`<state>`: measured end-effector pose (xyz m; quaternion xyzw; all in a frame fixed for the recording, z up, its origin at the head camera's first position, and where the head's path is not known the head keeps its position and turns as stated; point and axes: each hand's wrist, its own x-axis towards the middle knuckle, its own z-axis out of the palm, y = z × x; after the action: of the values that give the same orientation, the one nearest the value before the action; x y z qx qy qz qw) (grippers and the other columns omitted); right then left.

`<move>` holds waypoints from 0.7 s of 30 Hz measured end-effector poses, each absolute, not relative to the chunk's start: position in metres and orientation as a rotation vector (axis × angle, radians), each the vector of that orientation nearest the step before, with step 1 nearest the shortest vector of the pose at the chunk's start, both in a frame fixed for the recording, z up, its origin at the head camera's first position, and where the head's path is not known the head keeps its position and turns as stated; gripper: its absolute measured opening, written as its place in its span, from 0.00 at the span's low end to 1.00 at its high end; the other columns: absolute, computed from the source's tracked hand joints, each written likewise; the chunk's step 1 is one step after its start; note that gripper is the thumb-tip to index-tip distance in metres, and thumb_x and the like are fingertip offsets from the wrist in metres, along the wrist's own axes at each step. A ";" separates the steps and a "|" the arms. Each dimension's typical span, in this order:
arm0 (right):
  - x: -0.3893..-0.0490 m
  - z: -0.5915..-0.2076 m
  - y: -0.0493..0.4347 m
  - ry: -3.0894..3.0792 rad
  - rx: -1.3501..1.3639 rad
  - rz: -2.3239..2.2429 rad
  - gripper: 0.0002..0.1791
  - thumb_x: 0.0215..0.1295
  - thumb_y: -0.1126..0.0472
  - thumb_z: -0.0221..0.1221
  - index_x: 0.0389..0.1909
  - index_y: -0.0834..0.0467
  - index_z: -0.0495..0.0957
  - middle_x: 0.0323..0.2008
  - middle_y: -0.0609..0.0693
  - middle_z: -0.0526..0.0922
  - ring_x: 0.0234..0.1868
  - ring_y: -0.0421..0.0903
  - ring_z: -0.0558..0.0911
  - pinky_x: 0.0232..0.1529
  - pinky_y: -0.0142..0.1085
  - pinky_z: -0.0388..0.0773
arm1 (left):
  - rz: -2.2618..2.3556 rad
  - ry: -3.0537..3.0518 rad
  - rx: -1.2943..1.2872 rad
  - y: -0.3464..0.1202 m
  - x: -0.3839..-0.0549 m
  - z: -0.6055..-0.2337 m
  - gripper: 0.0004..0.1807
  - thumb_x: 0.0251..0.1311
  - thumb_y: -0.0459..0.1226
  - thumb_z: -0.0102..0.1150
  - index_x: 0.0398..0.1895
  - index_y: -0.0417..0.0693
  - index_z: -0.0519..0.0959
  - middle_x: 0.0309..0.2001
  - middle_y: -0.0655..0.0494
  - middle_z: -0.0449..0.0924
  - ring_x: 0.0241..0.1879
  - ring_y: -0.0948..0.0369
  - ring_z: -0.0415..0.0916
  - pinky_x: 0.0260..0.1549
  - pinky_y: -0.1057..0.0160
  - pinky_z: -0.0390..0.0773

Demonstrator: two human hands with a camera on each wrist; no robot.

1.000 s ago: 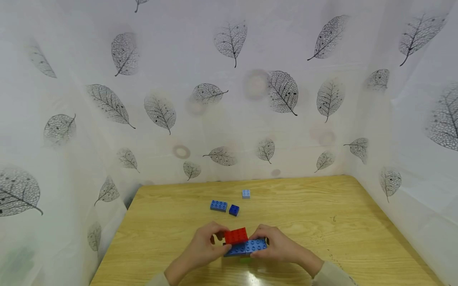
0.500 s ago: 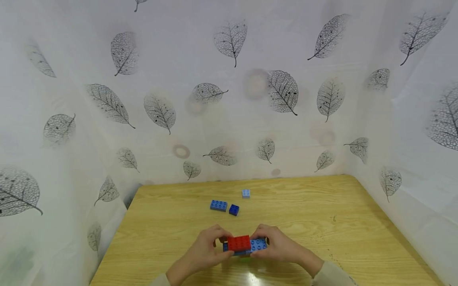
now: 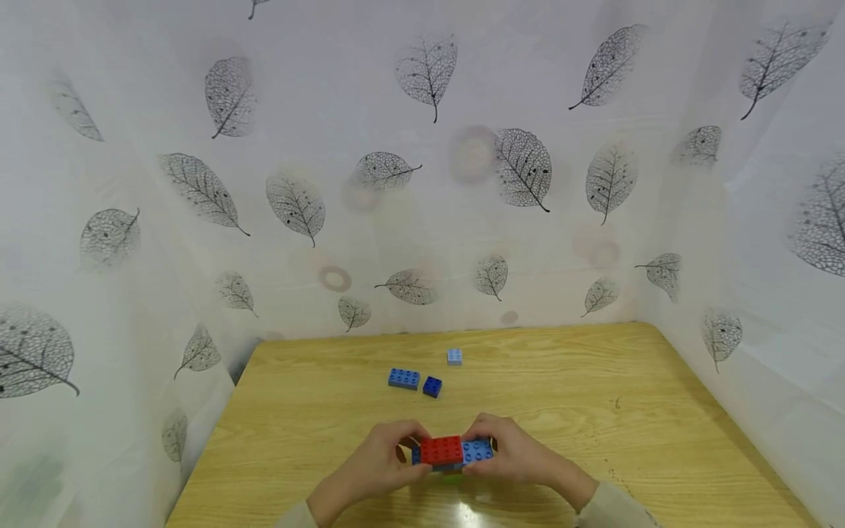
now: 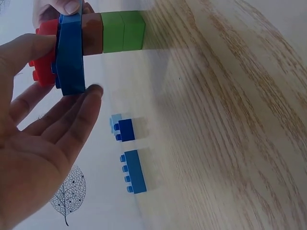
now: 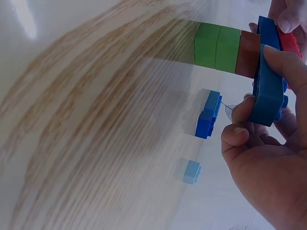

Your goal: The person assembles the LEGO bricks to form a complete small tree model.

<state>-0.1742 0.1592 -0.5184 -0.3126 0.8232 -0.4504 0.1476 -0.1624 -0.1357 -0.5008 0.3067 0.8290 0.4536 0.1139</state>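
Note:
A red toy building brick (image 3: 441, 449) lies across the top of two blue bricks (image 3: 477, 449) set end to end. My left hand (image 3: 386, 458) pinches the red brick, thumb on its near side and a finger at the far side. On the right, my right hand (image 3: 511, 451) grips the right blue brick between thumb and fingers. Beneath the blue bricks the left wrist view shows a brown brick (image 4: 92, 33) on two stacked green bricks (image 4: 123, 31), which stand on the table. Whether the red brick is fully pressed down is hard to see.
Behind the hands lie a loose long blue brick (image 3: 403, 378), a small dark blue brick (image 3: 432, 386) and a small light blue brick (image 3: 455, 357). The wooden table (image 3: 317, 396) ends at a white leaf-print curtain (image 3: 449, 220) at the back and both sides.
My left hand has brought the red brick slightly right and down, from tilted above the left blue brick to lying level across both. The right hand has stayed in place on its blue brick.

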 end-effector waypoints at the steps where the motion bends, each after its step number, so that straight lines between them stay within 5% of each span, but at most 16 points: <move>1: -0.174 -0.519 0.159 2.369 -0.901 -1.296 0.16 0.65 0.50 0.73 0.51 0.47 0.86 0.45 0.43 0.82 0.40 0.34 0.77 0.41 0.30 0.77 | 1.342 2.397 0.887 -0.135 -0.163 -0.501 0.13 0.64 0.42 0.73 0.49 0.56 0.83 0.48 0.58 0.86 0.44 0.71 0.82 0.37 0.68 0.83; 14: -0.171 -0.517 0.154 2.441 -0.912 -1.259 0.24 0.64 0.45 0.73 0.59 0.46 0.83 0.47 0.43 0.83 0.43 0.33 0.78 0.42 0.29 0.77 | 1.357 2.333 0.838 -0.135 -0.166 -0.502 0.13 0.65 0.42 0.72 0.49 0.55 0.81 0.45 0.61 0.85 0.41 0.70 0.81 0.39 0.69 0.83; 21: -0.170 -0.515 0.145 2.493 -0.918 -1.327 0.23 0.72 0.43 0.65 0.64 0.46 0.81 0.50 0.42 0.85 0.46 0.35 0.81 0.46 0.32 0.79 | 1.380 2.377 0.869 -0.137 -0.169 -0.505 0.13 0.64 0.41 0.72 0.49 0.53 0.81 0.44 0.58 0.86 0.40 0.70 0.81 0.39 0.69 0.83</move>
<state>-0.1704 0.1450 -0.5147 -0.3080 0.8364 -0.4452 0.0861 -0.1691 -0.1366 -0.5048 0.2990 0.8178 0.4745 0.1291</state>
